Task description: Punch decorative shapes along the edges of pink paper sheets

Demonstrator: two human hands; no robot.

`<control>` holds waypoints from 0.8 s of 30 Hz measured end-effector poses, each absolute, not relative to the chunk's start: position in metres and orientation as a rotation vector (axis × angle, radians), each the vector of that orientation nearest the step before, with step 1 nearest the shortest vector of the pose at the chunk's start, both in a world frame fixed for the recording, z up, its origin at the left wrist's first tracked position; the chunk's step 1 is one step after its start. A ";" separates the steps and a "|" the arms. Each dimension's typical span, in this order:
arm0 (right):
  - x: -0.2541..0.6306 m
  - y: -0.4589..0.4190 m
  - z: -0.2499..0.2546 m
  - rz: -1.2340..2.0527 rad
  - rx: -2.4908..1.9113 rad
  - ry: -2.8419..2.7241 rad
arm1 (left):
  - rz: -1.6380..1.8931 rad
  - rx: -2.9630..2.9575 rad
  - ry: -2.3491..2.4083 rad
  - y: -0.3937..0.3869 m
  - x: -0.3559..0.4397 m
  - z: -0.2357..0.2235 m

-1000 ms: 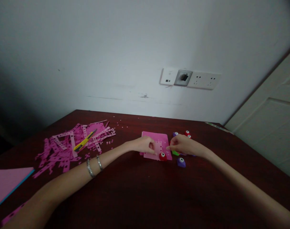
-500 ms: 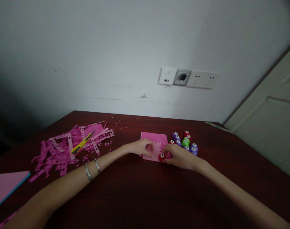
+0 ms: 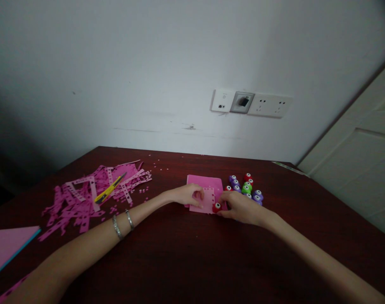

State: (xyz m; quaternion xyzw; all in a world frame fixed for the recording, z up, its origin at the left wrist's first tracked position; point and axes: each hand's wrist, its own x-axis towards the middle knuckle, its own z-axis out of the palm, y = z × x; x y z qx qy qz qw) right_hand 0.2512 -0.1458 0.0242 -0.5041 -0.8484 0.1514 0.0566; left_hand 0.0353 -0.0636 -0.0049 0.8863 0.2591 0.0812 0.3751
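My left hand [image 3: 191,196] rests on the left part of a light pink sheet of paper [image 3: 207,202], with curved fingers and thumb holding it down. Small cut-outs run along the sheet's top and right edges. At its lower right corner, a red craft punch [image 3: 217,207] with a round white top is between the thumb and fingers of my right hand [image 3: 232,204], which is closed on it. Underneath the sheet lies a darker pink piece of paper [image 3: 205,180]. Just past my right hand stand several more punches, among them purple ones [image 3: 233,179] and a green one [image 3: 246,188].
On the left is a heap of punched pink paper strips [image 3: 75,211] with a yellow utility knife [image 3: 110,189] on top. Tiny paper bits are scattered nearby. Pink and blue sheets [image 3: 12,249] lie at the left edge. Wall sockets [image 3: 268,105] sit above the dark red table [image 3: 186,261].
The red punch in my right hand has shifted slightly to the right at the sheet's corner. My left hand stays in place on the paper.
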 end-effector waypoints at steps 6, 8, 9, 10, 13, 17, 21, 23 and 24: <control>0.253 -0.144 0.024 0.437 -1.511 -2.584 | 0.211 2.263 0.664 -0.065 0.036 -0.003; 0.253 -0.144 0.026 0.438 -1.534 -2.588 | 0.203 2.270 0.669 -0.065 0.036 -0.003; 0.253 -0.144 0.026 0.442 -1.551 -2.590 | 0.202 2.273 0.670 -0.065 0.036 -0.003; 0.252 -0.144 0.027 0.448 -1.568 -2.592 | 0.202 2.274 0.670 -0.065 0.036 -0.003; 0.251 -0.143 0.029 0.446 -1.591 -2.594 | 0.200 2.270 0.670 -0.064 0.036 -0.004; 0.250 -0.144 0.032 0.431 -1.575 -2.621 | 0.189 2.281 0.681 -0.064 0.036 -0.005; 0.249 -0.145 0.035 0.392 -1.568 -2.655 | 0.175 2.289 0.689 -0.064 0.036 -0.004; 0.249 -0.146 0.035 0.376 -1.570 -2.661 | 0.166 2.282 0.694 -0.064 0.035 -0.004; 0.249 -0.146 0.035 0.375 -1.568 -2.658 | 0.162 2.278 0.696 -0.064 0.035 -0.004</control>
